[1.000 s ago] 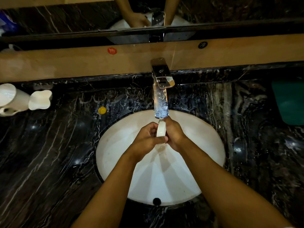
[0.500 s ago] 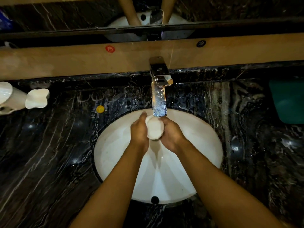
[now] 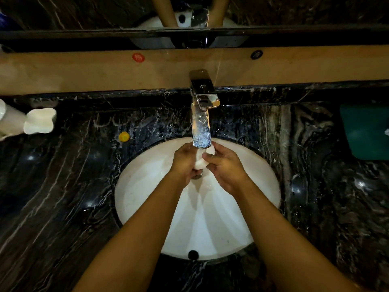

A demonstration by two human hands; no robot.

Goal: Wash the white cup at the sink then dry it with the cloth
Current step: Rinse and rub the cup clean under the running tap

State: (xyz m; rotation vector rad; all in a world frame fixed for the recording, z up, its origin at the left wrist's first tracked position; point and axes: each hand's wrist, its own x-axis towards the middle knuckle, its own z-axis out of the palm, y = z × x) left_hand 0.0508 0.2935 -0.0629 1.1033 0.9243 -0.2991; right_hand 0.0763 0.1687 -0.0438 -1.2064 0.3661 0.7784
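Observation:
A small white cup point(image 3: 201, 162) is held between both hands just under the spout of the chrome tap point(image 3: 201, 123), over the white oval sink point(image 3: 145, 186). My left hand point(image 3: 186, 163) wraps its left side and my right hand point(image 3: 224, 167) closes over its right side and top. Most of the cup is hidden by the fingers. A green cloth point(image 3: 367, 131) lies on the counter at the far right, apart from the hands.
The black marble counter point(image 3: 63, 186) surrounds the sink. A white jug point(image 3: 8, 121) and a white wavy-edged cup point(image 3: 39, 121) lie at the far left. A small yellow cap point(image 3: 124, 136) sits left of the tap. A wooden ledge point(image 3: 84, 70) and mirror run behind.
The cup has turned between the hands, first edge-on, then showing a broad face, now mostly covered. My right hand has shifted over the cup's top.

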